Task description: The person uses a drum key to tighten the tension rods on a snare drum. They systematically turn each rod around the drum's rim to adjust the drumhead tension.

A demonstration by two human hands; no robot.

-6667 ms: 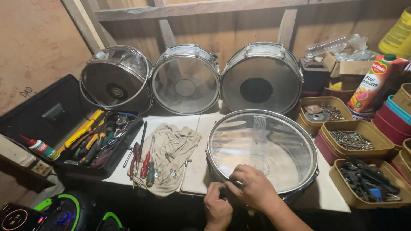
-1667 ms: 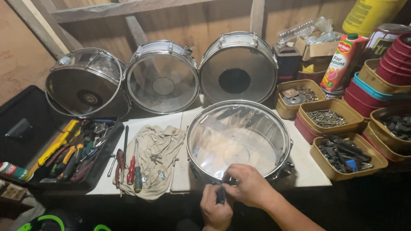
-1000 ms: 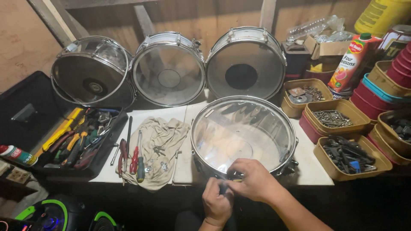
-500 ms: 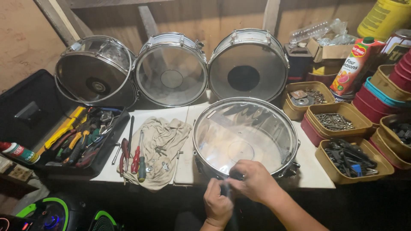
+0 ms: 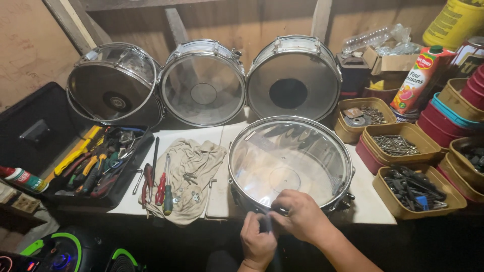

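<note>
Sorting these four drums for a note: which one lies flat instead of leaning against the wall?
The clear-headed drum nearest both hands; it lies flat on the table, while the other three stand on edge against the wooden wall.

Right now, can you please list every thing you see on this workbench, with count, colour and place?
flat drum: 1, silver with clear head, front centre
standing drums: 3, silver, along back wall
cloth: 1, beige, left of flat drum
screwdrivers: several, red and green handles, on cloth's left edge
tool case: 1, black, far left
trays of hardware: several, tan, right side
juice carton: 1, red, back right
left hand: at flat drum's near rim
right hand: at flat drum's near rim
</note>
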